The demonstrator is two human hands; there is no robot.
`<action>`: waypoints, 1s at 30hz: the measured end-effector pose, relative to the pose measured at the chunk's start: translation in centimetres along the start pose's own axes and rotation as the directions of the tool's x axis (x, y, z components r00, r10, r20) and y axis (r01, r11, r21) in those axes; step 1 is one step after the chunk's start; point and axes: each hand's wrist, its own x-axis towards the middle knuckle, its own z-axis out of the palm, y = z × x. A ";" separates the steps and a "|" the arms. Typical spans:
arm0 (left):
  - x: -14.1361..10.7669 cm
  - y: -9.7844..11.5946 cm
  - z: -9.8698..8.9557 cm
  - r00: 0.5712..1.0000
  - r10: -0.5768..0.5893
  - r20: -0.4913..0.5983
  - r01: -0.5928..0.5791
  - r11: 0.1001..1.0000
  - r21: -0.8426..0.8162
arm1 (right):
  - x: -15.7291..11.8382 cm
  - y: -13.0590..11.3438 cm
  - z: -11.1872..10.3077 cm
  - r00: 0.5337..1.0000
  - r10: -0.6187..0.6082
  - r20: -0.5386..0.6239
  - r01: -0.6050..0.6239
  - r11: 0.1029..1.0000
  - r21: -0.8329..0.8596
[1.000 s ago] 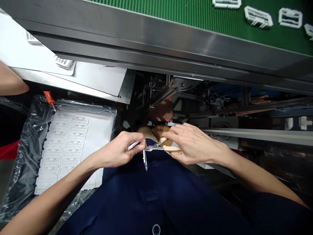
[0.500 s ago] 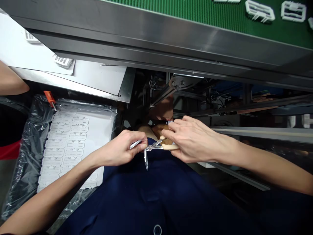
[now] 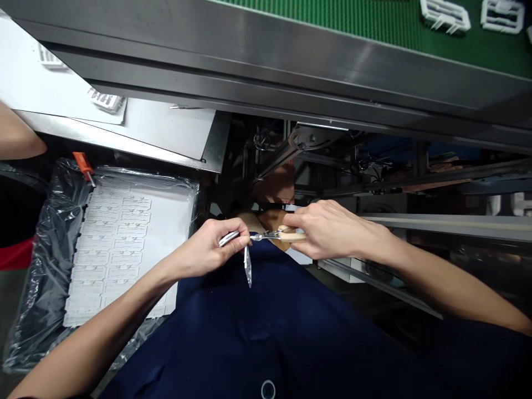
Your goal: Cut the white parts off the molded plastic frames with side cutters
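Observation:
Between thumb and fingers, my left hand (image 3: pixel 211 246) pinches a white plastic part (image 3: pixel 248 267), which hangs below the fingertips with another piece of it showing inside the grip. My right hand (image 3: pixel 332 228) is wrapped round the cream handles of a pair of nippers (image 3: pixel 286 236). The nippers point left, their metal jaws at my left fingertips, against the part. Fingers partly hide the jaw tips and the upper end of the part.
Lower left, a plastic-lined box (image 3: pixel 41 266) holds rows of flat white parts (image 3: pixel 124 255); an orange-handled tool (image 3: pixel 84 166) lies at its corner. White frames (image 3: pixel 446 15) sit on a green conveyor (image 3: pixel 332 22). Another person's arm (image 3: pixel 19 133) shows at left, near a white table (image 3: pixel 166 130).
The nipper handles have come closer together as my right hand closed. The nippers sit slightly higher and flatter, and the jaws meet the part at my left fingertips.

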 end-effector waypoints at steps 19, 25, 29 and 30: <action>1.0 -3.7 2.1 0.975 -0.216 -0.051 0.111 0.673 -0.731 | -0.6 -0.6 6.9 0.886 0.286 -0.365 -0.155 0.925 0.347; 0.8 -3.4 2.1 0.975 -0.219 -0.025 0.135 0.684 -0.717 | -0.3 -0.6 6.6 0.912 0.223 -0.343 -0.125 0.950 0.284; 0.9 -3.2 1.8 0.979 -0.204 -0.015 0.136 0.705 -0.696 | -0.3 -0.5 6.4 0.920 0.210 -0.330 -0.128 0.959 0.252; 0.9 -3.1 1.7 0.980 -0.197 -0.015 0.133 0.713 -0.688 | -0.3 -0.4 6.4 0.922 0.206 -0.327 -0.128 0.961 0.244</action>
